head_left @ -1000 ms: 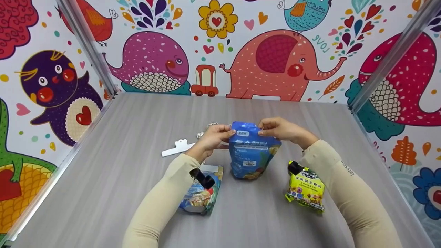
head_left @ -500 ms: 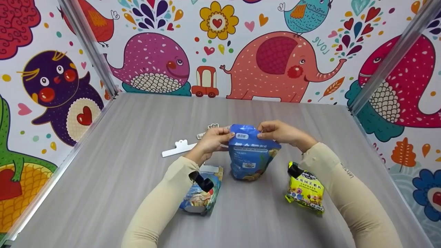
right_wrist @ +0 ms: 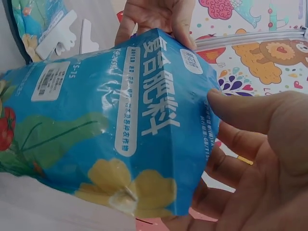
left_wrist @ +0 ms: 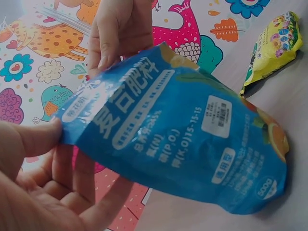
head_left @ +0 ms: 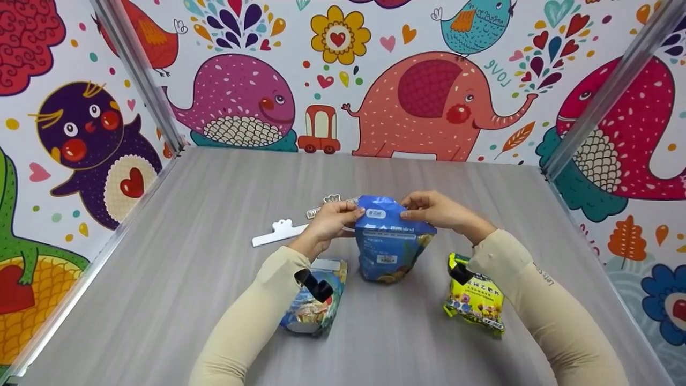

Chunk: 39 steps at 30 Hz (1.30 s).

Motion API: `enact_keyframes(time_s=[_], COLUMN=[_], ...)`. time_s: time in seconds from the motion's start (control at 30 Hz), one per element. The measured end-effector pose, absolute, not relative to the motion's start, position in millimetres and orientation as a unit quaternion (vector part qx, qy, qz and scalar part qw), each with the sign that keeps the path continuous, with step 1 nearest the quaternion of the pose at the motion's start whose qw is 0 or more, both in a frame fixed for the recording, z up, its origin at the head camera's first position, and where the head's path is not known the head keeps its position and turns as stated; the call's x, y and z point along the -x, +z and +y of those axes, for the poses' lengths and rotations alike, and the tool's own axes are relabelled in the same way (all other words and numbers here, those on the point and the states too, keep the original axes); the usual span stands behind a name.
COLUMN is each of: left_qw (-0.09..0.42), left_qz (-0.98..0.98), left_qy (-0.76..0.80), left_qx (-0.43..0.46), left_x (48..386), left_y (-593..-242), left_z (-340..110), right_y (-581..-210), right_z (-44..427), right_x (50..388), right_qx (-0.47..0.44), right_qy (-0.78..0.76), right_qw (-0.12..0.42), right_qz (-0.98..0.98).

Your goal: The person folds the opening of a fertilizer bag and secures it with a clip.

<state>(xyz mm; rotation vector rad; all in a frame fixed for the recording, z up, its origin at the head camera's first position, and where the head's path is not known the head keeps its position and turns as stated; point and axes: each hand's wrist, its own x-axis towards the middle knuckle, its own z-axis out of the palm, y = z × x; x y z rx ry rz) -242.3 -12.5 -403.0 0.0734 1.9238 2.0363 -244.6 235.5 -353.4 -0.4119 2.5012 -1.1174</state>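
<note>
A blue fertilizer bag (head_left: 388, 249) with fruit pictures stands upright on the table, its top bent along a crease. My left hand (head_left: 332, 225) pinches the top left corner between thumb and fingers. On the other top corner, my right hand (head_left: 442, 212) has the same kind of grip, with the thumb (right_wrist: 240, 113) on the printed face. A white sealing clip (head_left: 278, 232) lies to the left, partly behind my left hand. Farther back is another pale clip (head_left: 331, 199), also partly hidden.
Below my left forearm lies a second blue bag (head_left: 316, 311), a white strip along its top. A yellow bag (head_left: 474, 303) lies by my right forearm. Cartoon-printed walls (head_left: 332, 80) and metal posts (head_left: 142, 80) enclose the grey table (head_left: 177, 257).
The bag's top has tipped slightly and sunk a little, with both hands lowering along with it. Both grips stay as they were. The view has shifted slightly.
</note>
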Motion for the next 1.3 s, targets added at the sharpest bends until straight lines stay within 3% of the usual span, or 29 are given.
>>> enact_keyframes(time_s=[0.47,1.0,1.3], left_qw=[0.175,0.171,0.168], left_qz=[0.676,0.681,0.682], left_qy=[0.716,0.712,0.712], left_qx=[-0.022,-0.02,-0.017], left_x=[243.4,244.0,243.3], left_y=[-403.3,-403.2,-404.5], left_z=[-11.9,-11.2,-11.5], right_y=[-348.4,-351.9,-370.5], right_z=[244.2,230.7,216.4], right_x=[232.6,204.6,189.1], right_qx=[0.182,0.158,0.186], right_qy=[-0.337,-0.246,-0.171], right_qw=[0.11,0.027,-0.095], right_qz=[0.917,0.956,0.963])
